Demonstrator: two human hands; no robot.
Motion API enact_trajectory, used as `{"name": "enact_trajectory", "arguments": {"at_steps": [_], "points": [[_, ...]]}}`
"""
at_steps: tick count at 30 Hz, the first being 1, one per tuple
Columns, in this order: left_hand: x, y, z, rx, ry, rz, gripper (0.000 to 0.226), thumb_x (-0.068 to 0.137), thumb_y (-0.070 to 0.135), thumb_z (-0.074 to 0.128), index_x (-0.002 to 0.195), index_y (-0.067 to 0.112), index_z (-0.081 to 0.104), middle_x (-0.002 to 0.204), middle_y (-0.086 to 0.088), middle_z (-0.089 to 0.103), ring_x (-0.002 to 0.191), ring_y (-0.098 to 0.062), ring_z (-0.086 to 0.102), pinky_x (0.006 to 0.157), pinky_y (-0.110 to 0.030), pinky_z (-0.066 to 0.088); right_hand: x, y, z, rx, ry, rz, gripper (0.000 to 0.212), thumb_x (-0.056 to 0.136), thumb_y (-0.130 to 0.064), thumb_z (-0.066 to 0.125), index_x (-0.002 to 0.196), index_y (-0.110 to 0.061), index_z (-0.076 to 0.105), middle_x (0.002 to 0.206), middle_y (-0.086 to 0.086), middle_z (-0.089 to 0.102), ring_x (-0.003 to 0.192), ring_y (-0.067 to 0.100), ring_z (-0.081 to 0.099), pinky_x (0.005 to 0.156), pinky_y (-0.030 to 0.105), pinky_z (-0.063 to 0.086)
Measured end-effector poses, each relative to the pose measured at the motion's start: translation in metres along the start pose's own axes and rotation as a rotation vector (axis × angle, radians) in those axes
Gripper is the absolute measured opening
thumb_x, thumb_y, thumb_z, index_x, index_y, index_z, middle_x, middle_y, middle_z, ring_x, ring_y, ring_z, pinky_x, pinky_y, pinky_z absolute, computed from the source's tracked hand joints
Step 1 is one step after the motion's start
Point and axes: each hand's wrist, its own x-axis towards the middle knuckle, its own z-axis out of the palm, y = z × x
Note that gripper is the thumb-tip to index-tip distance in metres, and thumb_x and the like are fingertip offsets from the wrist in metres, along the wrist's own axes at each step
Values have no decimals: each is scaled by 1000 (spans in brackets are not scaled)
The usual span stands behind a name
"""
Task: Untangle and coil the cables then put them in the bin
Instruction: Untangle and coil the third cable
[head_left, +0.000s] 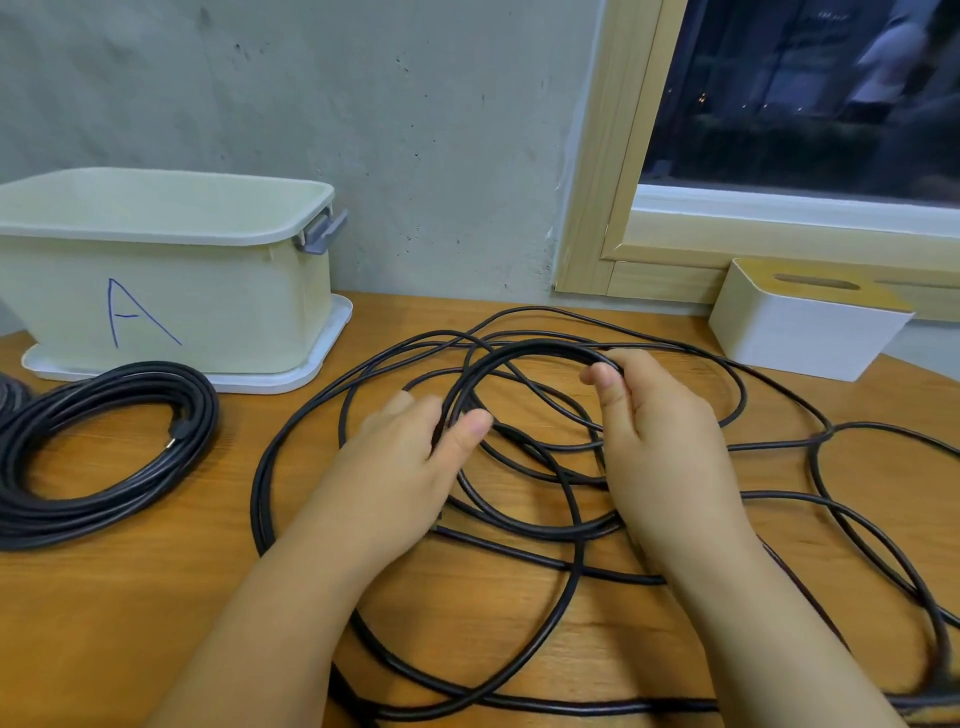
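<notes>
The left hand (410, 457) pinches a small bundle of loops of the loose cable (524, 525) between thumb and fingers, and the right hand (660, 431) curls its fingers round the far side of the same loops. The rest of this cable lies spread in wide, crossing loops over the middle and right part of the surface (130, 597). A coiled cable (109, 452) already rests near the left edge, just in front of the bin (171, 270), which stands at the back left corner.

I think the risk is in the crossings on the right. If the hands pull new turns in quickly, a crossing may tighten into a knot. The held loops may also slip and spring open if either grip loosens.
</notes>
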Motion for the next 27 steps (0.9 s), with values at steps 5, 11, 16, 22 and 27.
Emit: {"name": "enact_trajectory", "arguments": {"at_steps": [5, 11, 16, 22, 27], "points": [[-3, 7, 4, -97, -14, -19, 30, 99, 37, 34, 125, 31, 47, 74, 11, 51, 65, -4, 53, 55, -19, 43, 0, 0, 1, 41, -2, 18, 20, 98, -35, 33, 99, -30, 52, 62, -7, 50, 62, 8, 49, 52, 25, 38], [0, 8, 5, -560, 5, -49, 28, 99, 13, 40, 101, 34, 59, 79, 9, 60, 75, -2, 64, 77, -23, 53, 0, 0, -1, 60, 29, 28, 20, 98, -37, 31, 98, -31, 51, 62, -7, 51, 61, 6, 49, 50, 23, 35], [-4, 13, 4, -744, -115, -88, 30, 92, -10, 38, 97, 18, 49, 82, -9, 71, 74, -12, 70, 66, -24, 52, 0, 0, 1, 2, 27, 26, 28, 97, -39, 29, 97, -22, 52, 63, -4, 51, 61, 11, 50, 53, 29, 39], [-9, 23, -3, -925, -146, -7, 24, 83, 9, 64, 103, 16, 52, 89, -10, 67, 70, -19, 69, 65, -34, 55, 1, 4, 0, -13, 56, 50, 25, 98, -39, 29, 94, -26, 49, 63, -5, 50, 60, 10, 49, 50, 28, 36], [-7, 19, -1, -585, 177, 304, 36, 75, 38, 59, 107, 55, 54, 126, 25, 37, 106, 4, 52, 84, -8, 43, 4, 9, 0, -56, 99, 76, 24, 97, -40, 28, 97, -27, 48, 66, -6, 53, 63, 10, 51, 55, 31, 43]]}}
